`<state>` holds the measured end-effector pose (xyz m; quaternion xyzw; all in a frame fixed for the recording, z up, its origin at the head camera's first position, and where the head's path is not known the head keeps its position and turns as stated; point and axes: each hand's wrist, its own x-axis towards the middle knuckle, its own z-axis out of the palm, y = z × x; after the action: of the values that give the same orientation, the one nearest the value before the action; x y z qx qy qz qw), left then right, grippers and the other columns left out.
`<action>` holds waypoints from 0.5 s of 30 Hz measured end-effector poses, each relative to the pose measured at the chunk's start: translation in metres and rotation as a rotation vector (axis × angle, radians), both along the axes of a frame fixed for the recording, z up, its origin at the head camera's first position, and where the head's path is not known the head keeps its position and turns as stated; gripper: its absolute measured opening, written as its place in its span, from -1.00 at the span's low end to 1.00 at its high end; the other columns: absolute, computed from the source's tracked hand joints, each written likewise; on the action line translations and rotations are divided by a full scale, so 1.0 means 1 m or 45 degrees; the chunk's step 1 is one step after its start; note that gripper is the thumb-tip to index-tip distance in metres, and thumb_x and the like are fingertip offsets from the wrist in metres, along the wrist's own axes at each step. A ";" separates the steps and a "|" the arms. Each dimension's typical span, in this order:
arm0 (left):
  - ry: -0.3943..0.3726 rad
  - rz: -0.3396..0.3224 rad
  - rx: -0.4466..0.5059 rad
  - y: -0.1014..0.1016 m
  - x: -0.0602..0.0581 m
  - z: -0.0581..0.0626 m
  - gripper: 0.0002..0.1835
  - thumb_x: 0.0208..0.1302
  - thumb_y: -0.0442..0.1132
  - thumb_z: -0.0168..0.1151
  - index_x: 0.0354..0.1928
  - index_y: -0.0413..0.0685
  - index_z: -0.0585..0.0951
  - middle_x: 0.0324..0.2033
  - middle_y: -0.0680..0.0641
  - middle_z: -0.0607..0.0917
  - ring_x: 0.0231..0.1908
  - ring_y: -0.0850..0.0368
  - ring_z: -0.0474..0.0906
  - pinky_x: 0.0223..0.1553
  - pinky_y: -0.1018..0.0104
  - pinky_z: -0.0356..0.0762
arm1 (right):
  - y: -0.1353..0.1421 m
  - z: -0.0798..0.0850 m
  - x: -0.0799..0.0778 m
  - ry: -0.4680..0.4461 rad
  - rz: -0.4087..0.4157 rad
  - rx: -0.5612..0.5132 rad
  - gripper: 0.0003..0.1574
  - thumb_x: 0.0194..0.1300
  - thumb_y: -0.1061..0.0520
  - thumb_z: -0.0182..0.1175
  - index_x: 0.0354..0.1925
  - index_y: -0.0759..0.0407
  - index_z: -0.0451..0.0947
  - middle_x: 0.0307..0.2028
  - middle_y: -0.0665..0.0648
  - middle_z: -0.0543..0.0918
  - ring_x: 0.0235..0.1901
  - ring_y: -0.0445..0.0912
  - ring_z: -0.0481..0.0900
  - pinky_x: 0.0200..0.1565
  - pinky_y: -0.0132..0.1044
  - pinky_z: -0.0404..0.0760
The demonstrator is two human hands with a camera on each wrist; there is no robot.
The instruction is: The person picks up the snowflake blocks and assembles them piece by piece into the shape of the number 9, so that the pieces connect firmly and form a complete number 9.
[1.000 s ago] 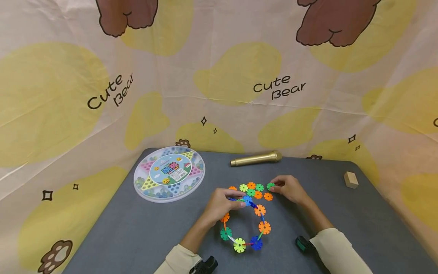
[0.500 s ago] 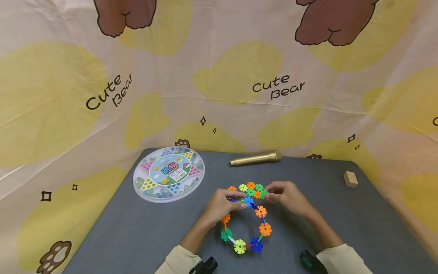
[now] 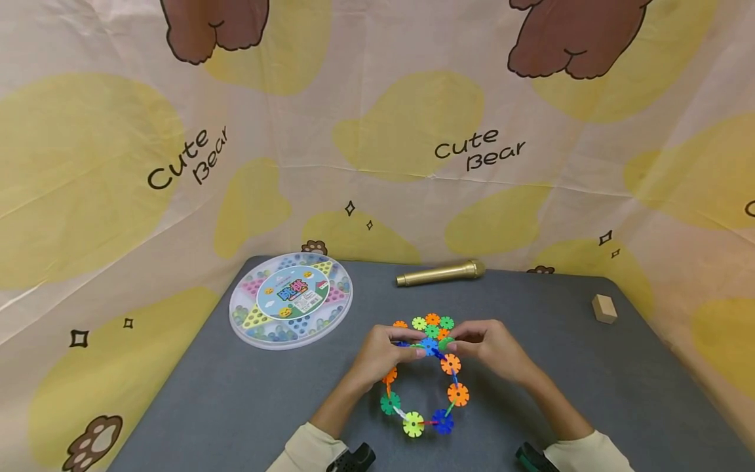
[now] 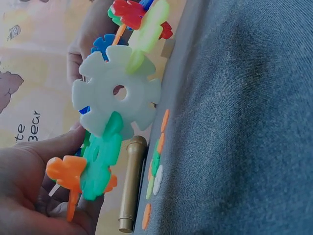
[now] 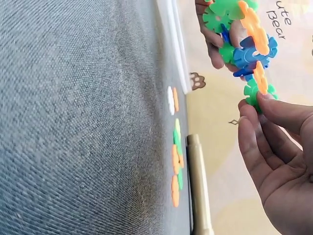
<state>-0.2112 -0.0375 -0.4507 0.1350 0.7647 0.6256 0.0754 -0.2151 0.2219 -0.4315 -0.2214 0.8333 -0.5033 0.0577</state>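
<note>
Here, a ring of linked notched discs (image 3: 458,394), in orange, blue, green and yellow-green, is held up off the grey table (image 3: 236,413), in front of the person. The left hand (image 3: 377,354) grips it at its far left side, thumb and forefinger drawn narrow near a light-blue disc (image 3: 428,346). The right hand (image 3: 498,352) pinches a single green disc (image 3: 446,344) between thumb and fingertips, right by that light-blue disc; whether the green one touches the ring cannot be told. In the left wrist view a pale whitish disc (image 4: 98,73) fills the foreground, slotted to a yellow-green one above and a teal one below. Just beyond the ring, loose discs (image 3: 432,331) in orange, green and yellow-green lie flat in a small cluster, partly hidden by the hands. Farther back, a gold microphone (image 3: 441,273) lies on its side near the table's far edge. A round, clear-rimmed game case (image 3: 293,293) with a bright label sits to the left of it, and a small wooden block (image 3: 605,309) stands well apart at the far right. Behind everything hangs a cream and yellow cloth (image 3: 383,124) printed with brown bears and lettering.
</note>
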 end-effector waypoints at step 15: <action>-0.032 -0.015 0.044 -0.001 0.001 0.001 -0.78 0.25 -0.22 0.58 -0.07 -0.01 0.87 -0.12 -0.03 0.85 -0.30 0.19 0.74 -0.16 0.16 0.76 | -0.007 -0.005 0.005 0.125 -0.063 -0.061 -0.94 0.33 0.14 0.49 -0.20 0.02 0.85 -0.29 0.01 0.84 -0.31 -0.10 0.78 -0.18 -0.24 0.78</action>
<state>-0.2102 -0.0380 -0.4493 0.1329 0.7520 0.6399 0.0862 -0.2104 0.2149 -0.4365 -0.2264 0.8281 -0.5128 -0.0011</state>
